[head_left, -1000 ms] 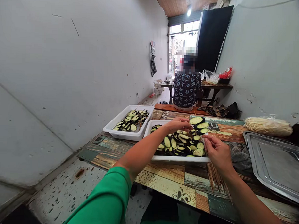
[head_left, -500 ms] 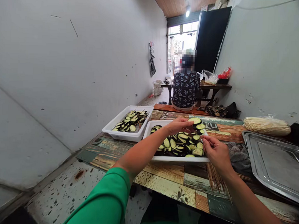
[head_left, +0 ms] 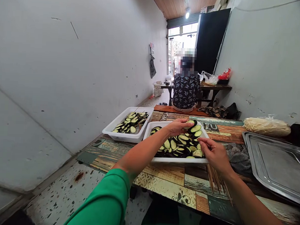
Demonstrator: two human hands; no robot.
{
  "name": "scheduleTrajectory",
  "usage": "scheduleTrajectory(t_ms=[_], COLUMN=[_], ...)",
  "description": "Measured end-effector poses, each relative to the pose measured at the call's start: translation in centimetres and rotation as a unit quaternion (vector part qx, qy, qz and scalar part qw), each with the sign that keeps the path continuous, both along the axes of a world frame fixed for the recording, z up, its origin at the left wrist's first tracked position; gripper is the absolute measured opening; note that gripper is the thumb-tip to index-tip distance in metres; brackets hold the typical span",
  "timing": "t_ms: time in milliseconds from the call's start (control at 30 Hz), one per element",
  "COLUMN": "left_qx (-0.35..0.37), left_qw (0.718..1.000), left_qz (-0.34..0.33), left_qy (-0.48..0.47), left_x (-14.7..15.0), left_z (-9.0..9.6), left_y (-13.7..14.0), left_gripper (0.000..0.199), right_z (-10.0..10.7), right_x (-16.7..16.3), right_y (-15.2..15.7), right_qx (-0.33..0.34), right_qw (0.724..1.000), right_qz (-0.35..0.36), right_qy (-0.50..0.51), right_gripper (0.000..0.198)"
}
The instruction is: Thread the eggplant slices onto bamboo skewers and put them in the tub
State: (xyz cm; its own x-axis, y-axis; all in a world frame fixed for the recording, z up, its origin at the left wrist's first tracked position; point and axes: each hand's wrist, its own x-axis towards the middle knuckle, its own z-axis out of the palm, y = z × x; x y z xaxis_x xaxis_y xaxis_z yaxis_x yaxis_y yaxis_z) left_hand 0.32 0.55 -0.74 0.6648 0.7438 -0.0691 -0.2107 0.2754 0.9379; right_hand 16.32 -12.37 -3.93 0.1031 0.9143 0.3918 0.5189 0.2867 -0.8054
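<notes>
My left hand (head_left: 177, 127) is closed on an eggplant slice (head_left: 189, 124) over the far right part of a white tub (head_left: 180, 160). Just below it, a couple of eggplant slices (head_left: 195, 129) line up toward my right hand (head_left: 214, 152). That hand is pinched at the tub's right side, on the end of a thin skewer that is mostly hidden by the slices and fingers. Loose eggplant slices (head_left: 173, 144) with dark skin and pale flesh fill the tub. A bundle of bare bamboo skewers (head_left: 216, 180) lies under my right wrist.
A second white tub (head_left: 122, 136) with skewered eggplant stands at left. To the right are a grey cloth (head_left: 238, 158), metal trays (head_left: 278, 163) and a bagged pale bundle (head_left: 266, 126). A person (head_left: 186, 90) sits ahead, back turned, at another table (head_left: 216, 88).
The slice in my left hand has tilted and moved slightly left, nearer the slices below it. My right hand has shifted a little left, its fingertips closer to those slices.
</notes>
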Motion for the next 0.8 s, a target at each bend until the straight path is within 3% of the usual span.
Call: scheduleTrajectory(t_ms=[333, 433, 533, 600, 667, 800], left_qx=[-0.117, -0.153, -0.177, -0.175, -0.141, -0.08], left_qw=[0.991, 0.981, 0.954, 0.94, 0.946, 0.97], left_qz=[0.043, 0.112, 0.238, 0.288, 0.287, 0.218], left_qy=[0.046, 0.042, 0.046, 0.059, 0.063, 0.07], left_x=[-0.9, -2.3, -3.8, -4.3, -4.1, -3.0], left_z=[1.9, 2.3, 2.4, 2.4, 2.3, 2.2], left_y=[0.6, 1.8, 3.2, 3.7, 3.6, 2.5], left_gripper=[0.016, 0.015, 0.025, 0.031, 0.031, 0.019], right_z=[0.4, 0.3, 0.3, 0.3, 0.3, 0.3], right_x=[0.3, 0.8, 1.1, 1.0, 0.8, 0.5], right_y=[0.2, 0.4, 0.4, 0.4, 0.3, 0.2], right_qx=[0.001, -0.008, -0.034, -0.045, -0.045, -0.033], right_qw=[0.999, 0.998, 0.997, 0.997, 0.998, 0.999], right_qz=[0.038, 0.051, 0.062, 0.054, 0.041, 0.037], right_qy=[-0.029, -0.032, -0.033, -0.024, -0.015, -0.014], right_gripper=[0.039, 0.038, 0.037, 0.039, 0.041, 0.039])
